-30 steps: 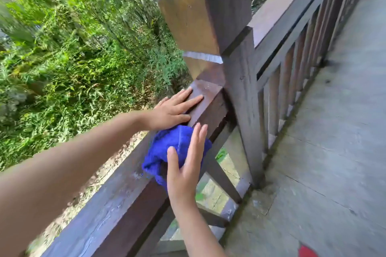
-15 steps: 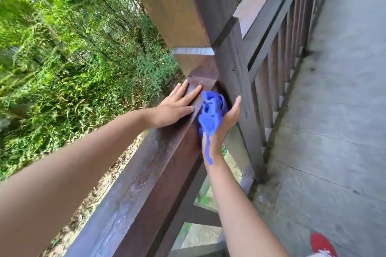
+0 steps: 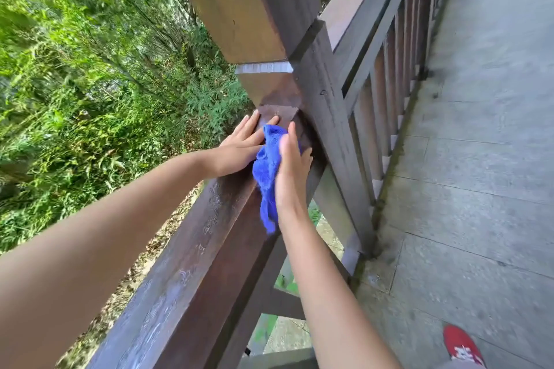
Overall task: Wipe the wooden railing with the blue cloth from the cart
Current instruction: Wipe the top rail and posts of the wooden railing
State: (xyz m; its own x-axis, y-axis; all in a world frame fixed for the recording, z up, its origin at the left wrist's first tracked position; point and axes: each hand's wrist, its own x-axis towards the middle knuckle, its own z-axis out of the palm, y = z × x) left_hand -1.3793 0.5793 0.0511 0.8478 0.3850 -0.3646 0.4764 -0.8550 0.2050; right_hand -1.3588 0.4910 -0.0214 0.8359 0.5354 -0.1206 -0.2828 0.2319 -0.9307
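1. Nearest the camera, a red shoe (image 3: pixel 463 347) stands on the grey plank floor (image 3: pixel 479 189) at the lower right. Both bare forearms reach forward over the wooden railing (image 3: pixel 192 266), whose top face looks streaked and patchy.
2. The right hand (image 3: pixel 292 168) lies open, fingers spread, with the palm pressing the blue cloth (image 3: pixel 266 171) against the rail's top edge and inner side. It pins the cloth rather than gripping it. A loose tail of cloth hangs below the wrist, down the rail's inner face.
3. The left hand (image 3: pixel 242 147) lies flat and open on the rail top, just beside the cloth. It holds nothing, and its fingertips reach toward the post.
4. Just past both hands stands the square post (image 3: pixel 323 93) with its blocky cap (image 3: pixel 251 6). The rail meets the post here, so this looks like the end of a wiping stroke.
5. Risks, as I judge them:
   - The cloth is held only by palm pressure, so a fast sweep could let it bunch up or slide off. It might then drop through the gap under the rail or over the outer side into the greenery (image 3: pixel 90 84).
   - The corner where rail meets post may get skipped, because a flat palm will not press cloth into it.
   - Rough wood could snag the dangling tail.
6. Farther off, a second run of rail and balusters (image 3: pixel 398 39) leads away, apparently not yet wiped.
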